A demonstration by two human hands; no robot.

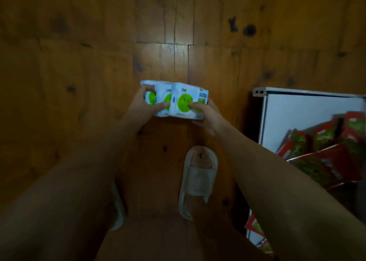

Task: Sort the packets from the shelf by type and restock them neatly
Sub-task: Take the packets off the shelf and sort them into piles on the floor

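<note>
Three white packets with green round faces point(183, 100) stand side by side in a row over the wooden floor, in the middle of the view. My left hand point(143, 105) grips the left end of the row, thumb on the front of the second packet. My right hand point(206, 112) grips the right end, thumb pressed on the green circle of the front packet. I cannot tell whether the packets touch the floor.
A white shelf point(297, 112) stands at the right and holds several red and green packets point(326, 152), some leaning. More red packets point(255, 227) show lower down. My foot in a grey slipper point(198, 181) is on the wooden floor point(79, 63) below the hands.
</note>
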